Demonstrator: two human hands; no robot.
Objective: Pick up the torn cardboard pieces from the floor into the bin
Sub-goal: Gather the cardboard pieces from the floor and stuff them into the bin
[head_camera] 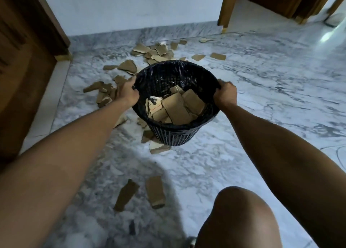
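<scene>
Cardboard pieces [157, 52] lie scattered across the marble floor [262, 83]; some fill the bin [176, 135]. I read both grips clenched on its rim: left hand [128, 93], right hand [225, 94]. Scraps appear light, stiff; pinch by edges.

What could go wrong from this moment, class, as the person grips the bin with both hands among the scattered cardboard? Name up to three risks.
1. The bin looks tilted toward the person, held at the rim by the left hand and right hand; the cardboard inside might spill.
2. Its base seems to sit on floor pieces, so it may wobble.
3. The two near pieces beside the knee could get overlooked or cause a slip.
</scene>
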